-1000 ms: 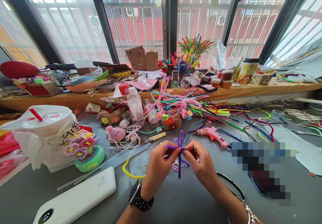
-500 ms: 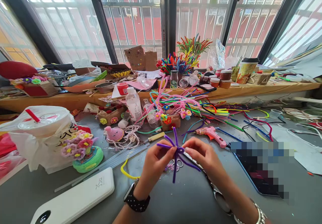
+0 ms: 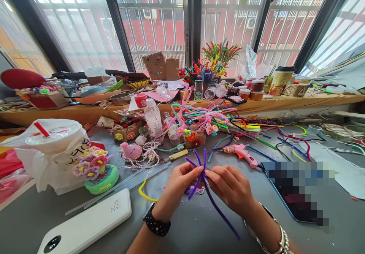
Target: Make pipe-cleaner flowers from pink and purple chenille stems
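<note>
Purple pipe cleaners [image 3: 221, 213], crossed at a middle point, are pinched between both hands above the grey table. Thumb and fingers of my left hand [image 3: 182, 181] grip them from the left side. My right hand [image 3: 231, 188] pinches the same crossing from the right, fingers closed. Several short purple ends fan out upward and down-left, while one long strand hangs toward the lower right. Beneath the hands lies a small pile with scissors handles [image 3: 200, 189], partly hidden. A yellow pipe cleaner [image 3: 144, 193] curves beside my left wrist.
A white power bank [image 3: 88, 221] lies at front left, near a crocheted flower pot [image 3: 102, 180] and a bagged drink cup [image 3: 54, 136]. A pink glue gun [image 3: 241, 153] and a phone [image 3: 288, 193] are to the right. Loose pipe cleaners [image 3: 242, 126] spread behind.
The purple pipe cleaners have been turned in the fingers; a long strand now hangs to the lower right and more ends point up. My right hand's fingers have curled closer in.
</note>
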Tool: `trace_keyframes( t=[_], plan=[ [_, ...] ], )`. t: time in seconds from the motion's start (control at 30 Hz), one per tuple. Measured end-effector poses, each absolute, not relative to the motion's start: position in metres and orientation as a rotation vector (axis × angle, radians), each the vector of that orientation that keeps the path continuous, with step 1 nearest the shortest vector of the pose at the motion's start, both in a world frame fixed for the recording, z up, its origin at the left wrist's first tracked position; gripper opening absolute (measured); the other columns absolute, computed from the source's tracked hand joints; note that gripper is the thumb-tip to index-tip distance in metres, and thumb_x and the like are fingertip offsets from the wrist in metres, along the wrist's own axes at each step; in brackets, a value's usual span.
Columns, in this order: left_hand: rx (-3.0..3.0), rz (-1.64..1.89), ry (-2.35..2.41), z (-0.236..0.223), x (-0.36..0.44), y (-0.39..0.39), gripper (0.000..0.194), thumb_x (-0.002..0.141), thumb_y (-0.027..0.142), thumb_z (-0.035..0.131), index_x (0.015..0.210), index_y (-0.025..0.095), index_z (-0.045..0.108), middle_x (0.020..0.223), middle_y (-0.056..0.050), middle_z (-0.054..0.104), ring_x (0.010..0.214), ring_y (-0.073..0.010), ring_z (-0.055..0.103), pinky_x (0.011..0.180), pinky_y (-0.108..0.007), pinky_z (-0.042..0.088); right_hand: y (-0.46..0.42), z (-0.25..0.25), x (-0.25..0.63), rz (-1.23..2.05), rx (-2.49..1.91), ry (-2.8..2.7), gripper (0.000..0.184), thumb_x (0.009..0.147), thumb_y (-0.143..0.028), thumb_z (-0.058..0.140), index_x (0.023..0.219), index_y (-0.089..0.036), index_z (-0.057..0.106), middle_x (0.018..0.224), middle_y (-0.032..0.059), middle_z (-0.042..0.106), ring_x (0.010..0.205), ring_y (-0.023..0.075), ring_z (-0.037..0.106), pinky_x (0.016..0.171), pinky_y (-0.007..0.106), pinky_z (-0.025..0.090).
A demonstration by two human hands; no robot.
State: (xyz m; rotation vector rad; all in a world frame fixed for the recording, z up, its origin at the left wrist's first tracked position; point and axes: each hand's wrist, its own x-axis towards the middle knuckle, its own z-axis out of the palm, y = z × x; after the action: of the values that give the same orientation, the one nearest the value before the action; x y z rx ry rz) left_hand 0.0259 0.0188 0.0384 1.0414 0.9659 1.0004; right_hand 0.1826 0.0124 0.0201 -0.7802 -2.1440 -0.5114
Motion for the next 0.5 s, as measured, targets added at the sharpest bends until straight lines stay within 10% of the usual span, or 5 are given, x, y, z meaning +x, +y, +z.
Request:
trace_keyframes(
  t=[0.23,0.5],
  plan=[
    [1.332,1.091,1.133,0.038,0.029,0.016,0.022,0.067,0.033,0.059,0.059,0.013,0.053,0.051,0.003,0.05,0.047,-0.0081,0.045,0.044,-0.018,0.034,0.01,0.018,0.17,-0.226,-0.948,-1.968,0.009,0.076,-0.013,0.044,0.069,-0.017,0.049,0.064,0.0034,0.05,0.062,0.0156,0.046,0.057,0.027,0.036],
    [1.993,1.336,1.131,0.037,0.034,0.006,0.014,0.075,0.021,0.051,0.062,0.016,0.055,0.06,-0.001,0.054,0.059,-0.0125,0.049,0.058,-0.022,0.038,0.008,0.027,0.164,1.31,-1.072,-1.306,0.015,0.067,-0.025,0.04,0.055,-0.019,0.033,0.048,-0.0068,0.027,0.044,0.008,0.024,0.042,0.021,0.021]
  ],
)
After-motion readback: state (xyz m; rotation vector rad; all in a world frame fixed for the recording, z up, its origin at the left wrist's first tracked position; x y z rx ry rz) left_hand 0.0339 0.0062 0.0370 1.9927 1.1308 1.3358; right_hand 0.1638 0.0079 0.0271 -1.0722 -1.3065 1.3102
